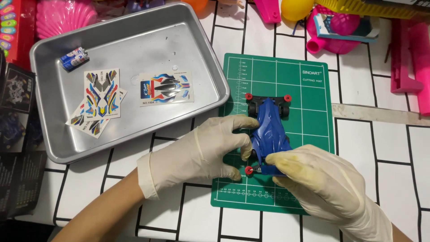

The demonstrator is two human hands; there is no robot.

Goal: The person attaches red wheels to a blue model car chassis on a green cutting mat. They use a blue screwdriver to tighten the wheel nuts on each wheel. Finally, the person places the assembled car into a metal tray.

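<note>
Here my left hand (197, 154) and right hand (313, 172) pinch the blue toy car (268, 132): light, brittle plastic shell, best gripped by its flanks

Gloved hands on a blue toy race car

Left hand (201, 150) and right hand (320, 179) grip the blue toy race car (268, 132) on a green cutting mat (309, 112). A metal tray (134, 40) near the tabletop's left edge holds sticker sheets (102, 96) and batteries (75, 58).

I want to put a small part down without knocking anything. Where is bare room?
Bare tablecloth right of the green cutting mat; the metal tray is free above the sticker sheets. Crowded: mat centre, where both hands hold the blue toy car.
</note>
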